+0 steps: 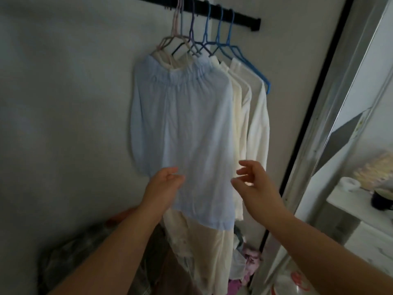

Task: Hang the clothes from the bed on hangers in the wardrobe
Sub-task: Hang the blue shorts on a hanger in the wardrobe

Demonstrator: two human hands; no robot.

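**Hands hover at the hem of a hung blue top**

Forearms reach up from the bottom of the view toward the wardrobe. The left hand [164,180] sits at the lower left edge of the blue top [182,128], fingers loosely curled, thumb close to them; whether it pinches the cloth or only brushes it I cannot tell. The right hand [253,182] is just beside the top's right edge, fingers spread and relaxed, holding nothing.

Below the hands, a heap of mixed clothes [248,258] lies on the wardrobe floor. The blue top hangs in front, its gathered neckline on a hanger. Behind it hang cream and white garments [255,116], pressed close together. Higher still, pink, purple and blue hangers [221,39] hook over a black rail [234,15] fixed to the grey wall. A mirror [350,145] stands to the right.
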